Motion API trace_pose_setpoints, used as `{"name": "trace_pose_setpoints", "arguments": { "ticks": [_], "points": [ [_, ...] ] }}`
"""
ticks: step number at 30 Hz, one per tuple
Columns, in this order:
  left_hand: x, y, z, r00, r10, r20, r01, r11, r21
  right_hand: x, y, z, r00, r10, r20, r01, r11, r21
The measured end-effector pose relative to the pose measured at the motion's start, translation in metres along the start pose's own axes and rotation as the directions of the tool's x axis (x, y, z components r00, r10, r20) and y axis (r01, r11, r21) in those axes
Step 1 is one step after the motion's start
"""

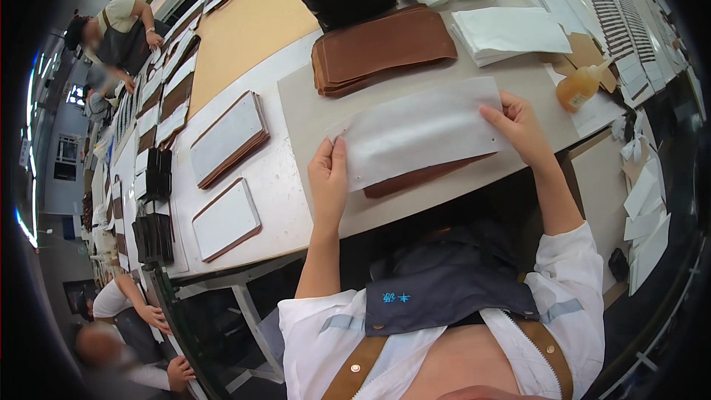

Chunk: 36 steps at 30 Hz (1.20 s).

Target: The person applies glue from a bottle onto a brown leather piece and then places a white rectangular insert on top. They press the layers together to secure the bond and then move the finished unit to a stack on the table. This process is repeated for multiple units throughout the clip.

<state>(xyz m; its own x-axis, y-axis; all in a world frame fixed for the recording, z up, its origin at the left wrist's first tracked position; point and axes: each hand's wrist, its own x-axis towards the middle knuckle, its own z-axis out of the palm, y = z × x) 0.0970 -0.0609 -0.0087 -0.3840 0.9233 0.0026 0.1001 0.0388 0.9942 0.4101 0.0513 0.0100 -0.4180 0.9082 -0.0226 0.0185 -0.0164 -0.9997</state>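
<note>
Head view: at left, two piles of white-faced, brown-edged panels (229,141) are set on the white table (289,211). Left hand (328,170) is closed on the left short edge of a white sheet (418,133), thumb on the upper face. Beyond it, a brown stack (385,48) is laid. Sheet is spanned between both hands: long axis roughly left-right, right end angled up toward the far side, one long edge turned to the wearer. Only its end margins are pinched; nearly all of it is left between the grips. Under it, a brown piece (429,175) is partly covered, seen along the near edge; contact can't be told. Right hand (522,130) is closed on the right short edge, thumb on top. Beyond that hand, white sheets are stacked (511,33); farther right, an amber-filled bottle (581,89) is placed.
</note>
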Motion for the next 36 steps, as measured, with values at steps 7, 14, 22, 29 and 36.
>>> {"name": "trace_pose_setpoints", "arguments": {
  "ticks": [7, 14, 22, 29, 36],
  "points": [
    [-0.027, 0.001, -0.004, 0.984, -0.114, 0.137, 0.101, 0.990, 0.098, -0.004, 0.007, -0.005, 0.997, 0.074, -0.029, -0.076, 0.994, -0.073],
    [-0.039, 0.001, 0.002, 0.996, 0.080, 0.041, -0.090, 0.840, 0.535, -0.005, 0.010, -0.007, 0.990, 0.134, -0.051, -0.138, 0.986, -0.097],
    [-0.025, -0.011, 0.001, 0.992, 0.126, -0.007, -0.095, 0.779, 0.620, 0.007, 0.015, 0.004, 0.990, 0.114, -0.082, -0.123, 0.987, -0.108],
    [-0.022, -0.013, 0.003, 0.991, 0.131, -0.019, -0.091, 0.782, 0.617, 0.010, 0.019, 0.002, 0.990, 0.113, -0.082, -0.124, 0.983, -0.137],
    [-0.022, -0.013, 0.003, 0.992, 0.122, -0.027, -0.078, 0.777, 0.625, 0.010, 0.015, 0.003, 0.987, 0.134, -0.084, -0.145, 0.979, -0.142]
  ]
}}
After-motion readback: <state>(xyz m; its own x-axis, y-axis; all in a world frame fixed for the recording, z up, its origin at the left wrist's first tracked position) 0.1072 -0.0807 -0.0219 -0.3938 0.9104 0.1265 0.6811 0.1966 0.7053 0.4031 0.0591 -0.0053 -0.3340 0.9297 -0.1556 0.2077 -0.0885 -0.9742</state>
